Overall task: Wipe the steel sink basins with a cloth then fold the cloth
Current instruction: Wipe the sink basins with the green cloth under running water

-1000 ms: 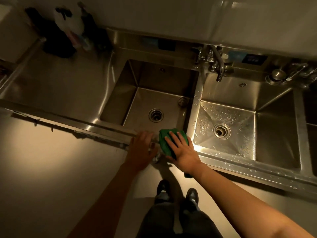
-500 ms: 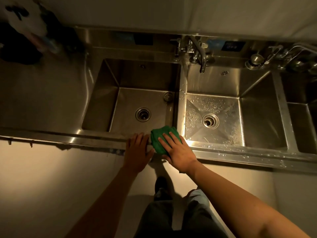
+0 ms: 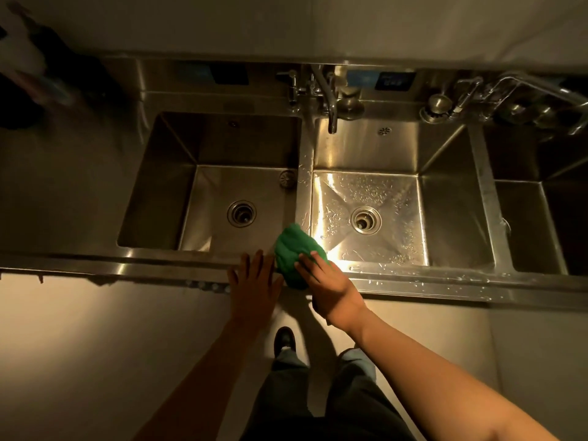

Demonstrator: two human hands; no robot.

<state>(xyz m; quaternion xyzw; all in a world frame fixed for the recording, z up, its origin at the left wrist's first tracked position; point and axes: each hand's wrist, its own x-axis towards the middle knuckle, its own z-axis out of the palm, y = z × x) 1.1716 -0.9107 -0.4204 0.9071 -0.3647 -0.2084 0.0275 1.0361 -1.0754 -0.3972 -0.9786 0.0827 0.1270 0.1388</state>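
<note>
Your right hand presses the green cloth, fingers spread, on the sink's front rim at frame center. Your left hand lies flat beside it, fingers together. Droplets cover the middle basin; the left basin looks dry.

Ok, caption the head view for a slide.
Right hand presses a green cloth on the sink's front rim; left hand flat beside it.

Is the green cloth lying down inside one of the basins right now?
No, the green cloth sits bunched on the front rim by the divider between two basins, under the right hand.
</note>
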